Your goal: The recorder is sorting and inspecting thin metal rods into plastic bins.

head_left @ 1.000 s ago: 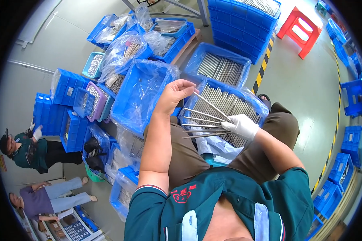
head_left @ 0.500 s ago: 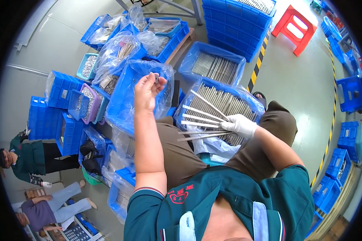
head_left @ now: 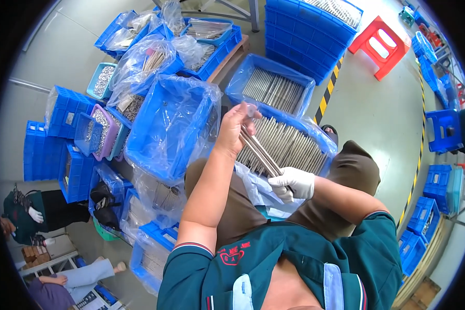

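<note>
My right hand (head_left: 293,184), in a white glove, is closed round the near ends of a bundle of long thin metal strips (head_left: 261,155). The strips lie close together and slant up to the left. My bare left hand (head_left: 234,129) is at their far ends, fingers curled, with a small shiny grey metal piece (head_left: 251,110) between thumb and fingertips. Whether its other fingers also grip the strips is hidden. Under the bundle stands a blue crate (head_left: 323,166) lined with clear plastic, holding rows of similar metal strips.
Left of my hands sits a plastic-lined blue crate (head_left: 152,150). Beyond them is another crate of metal strips (head_left: 274,89), with stacked blue crates (head_left: 305,41) behind. Small bins (head_left: 104,132) of metal parts stand at left. A red stool (head_left: 380,46) is far right. Two people are at lower left.
My left hand has moved right from over the lined crate to the strips' far ends, still with the small piece. The strips, fanned out before, are now gathered into a tight bundle.
</note>
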Tool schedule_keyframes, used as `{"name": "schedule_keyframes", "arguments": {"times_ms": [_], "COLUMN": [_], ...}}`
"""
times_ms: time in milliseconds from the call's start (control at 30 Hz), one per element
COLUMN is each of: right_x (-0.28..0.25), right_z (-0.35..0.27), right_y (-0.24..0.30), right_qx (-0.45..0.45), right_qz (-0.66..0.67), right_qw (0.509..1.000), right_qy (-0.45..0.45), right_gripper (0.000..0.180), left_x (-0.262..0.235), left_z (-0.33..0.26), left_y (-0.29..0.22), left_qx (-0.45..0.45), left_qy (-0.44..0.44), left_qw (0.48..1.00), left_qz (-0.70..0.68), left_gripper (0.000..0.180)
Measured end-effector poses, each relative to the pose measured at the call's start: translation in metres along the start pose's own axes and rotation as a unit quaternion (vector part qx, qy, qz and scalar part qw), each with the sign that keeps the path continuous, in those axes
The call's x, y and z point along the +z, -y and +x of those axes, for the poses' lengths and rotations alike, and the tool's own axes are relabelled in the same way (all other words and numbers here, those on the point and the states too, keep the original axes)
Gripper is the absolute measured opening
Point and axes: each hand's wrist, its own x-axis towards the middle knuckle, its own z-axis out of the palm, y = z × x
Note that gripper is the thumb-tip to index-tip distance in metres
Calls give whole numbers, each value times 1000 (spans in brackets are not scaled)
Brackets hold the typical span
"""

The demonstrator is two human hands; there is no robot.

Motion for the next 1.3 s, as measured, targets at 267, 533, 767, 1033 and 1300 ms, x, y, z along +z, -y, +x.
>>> {"name": "schedule_keyframes", "arguments": {"times_ms": [267,533,767,1033,1300], "right_x": [-24,-217,-320,-368,-376], "right_z": [33,182,311,392,389], "right_y": [94,232,256,300,329], "right_qx": [-20,15,-124,-171,31], "right_qz": [32,58,149,219,-628], "right_qw": [987,945,915,877,607], "right_qy": [-153,-323,-355,-392,-485], "right_gripper": [36,25,26,25,39], "left_x": [-27,-14,-31,-44,-55], "left_z": [22,-2,-3,2,11], "left_y": [-31,-40,-64,-81,-81], "left_qx": [190,55,29,-31,-58], "left_qy": [-309,-190,-191,-286,-261], "left_qw": [930,978,975,948,951], "left_qz": [53,-63,-105,-136,-153], "left_gripper": [24,25,40,44,44]}}
